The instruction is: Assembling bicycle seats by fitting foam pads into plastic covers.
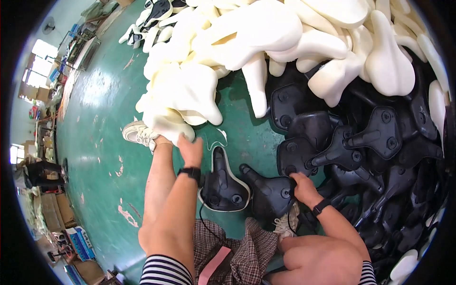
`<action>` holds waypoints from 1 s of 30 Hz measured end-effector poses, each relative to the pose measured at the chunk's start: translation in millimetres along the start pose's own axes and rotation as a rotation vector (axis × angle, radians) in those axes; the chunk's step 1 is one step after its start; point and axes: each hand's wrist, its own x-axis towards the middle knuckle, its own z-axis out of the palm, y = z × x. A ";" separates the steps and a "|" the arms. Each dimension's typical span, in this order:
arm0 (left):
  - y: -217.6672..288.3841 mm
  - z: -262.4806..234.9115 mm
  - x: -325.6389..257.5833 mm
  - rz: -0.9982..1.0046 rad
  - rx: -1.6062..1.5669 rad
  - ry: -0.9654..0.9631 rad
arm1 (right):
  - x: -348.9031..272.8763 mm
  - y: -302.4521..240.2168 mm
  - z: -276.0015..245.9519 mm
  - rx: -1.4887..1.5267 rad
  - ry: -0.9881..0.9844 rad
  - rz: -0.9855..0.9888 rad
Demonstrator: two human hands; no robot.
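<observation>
My left hand [191,151] is at the near end of a cream foam saddle pad [166,127], its fingers and thumb on either side of the pad's edge. My right hand [306,191] grips the wide right end of a black plastic saddle base [270,195], which lies tilted with its narrow nose pointing left and away. Just left of that, another black saddle base [222,187] lies nose away, with a thin cream foam rim showing around it. Close to its tip there is a thin pale foam strip [218,139] on the green floor.
A large heap of cream foam saddle pads [266,28] spreads across the far side. Black saddle bases [375,133] are piled at the right. My bent legs frame the work spot, with a shoe [140,134] beside the foam heap. Boxes [54,211] line the left wall.
</observation>
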 end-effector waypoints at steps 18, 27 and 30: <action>119.2 -41.9 -98.1 0.501 -0.239 -0.315 | -19.1 -15.6 -120.4 -0.013 0.359 -0.002; 62.3 -25.7 -205.9 0.634 0.004 -0.369 | -16.2 -3.9 -75.0 -0.088 0.447 -0.099; 43.5 -9.0 -205.3 0.206 0.065 -0.178 | -32.0 -30.5 -95.3 -0.070 0.551 -0.139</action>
